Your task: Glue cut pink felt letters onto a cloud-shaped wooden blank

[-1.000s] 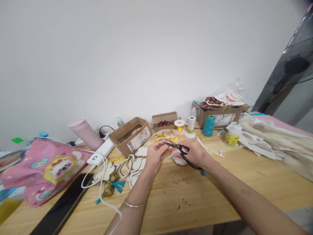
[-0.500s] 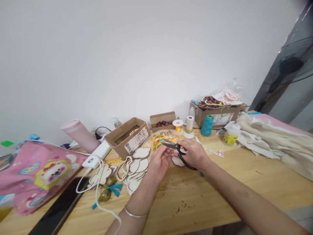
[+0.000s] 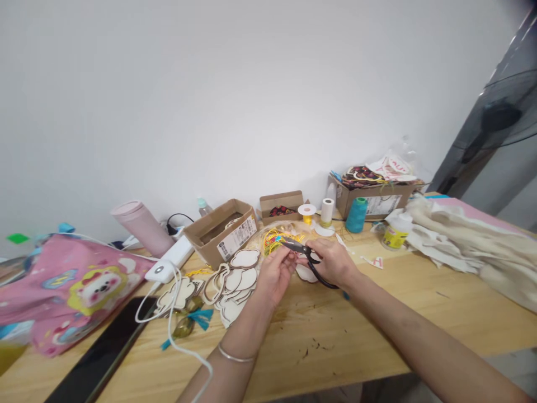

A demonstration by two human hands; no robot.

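Scissors [image 3: 299, 247] above middle of bench [image 3: 356, 341], between near and far edges. Right hand [image 3: 334, 261] wrapped around their handles, blades pointing toward left edge, apparently to bring them close to left hand [image 3: 276, 273]. Left hand sits just below blades, fingers pinched together; cannot tell what, if anything, lies between them. Yellow cords [image 3: 272, 237] just beyond, seemingly for easy reach. Cloud-shaped pieces [image 3: 245, 258] heaped left of left hand, perhaps to save space. Teal spool [image 3: 356, 216] upright near far edge, likely out of forearms' way.
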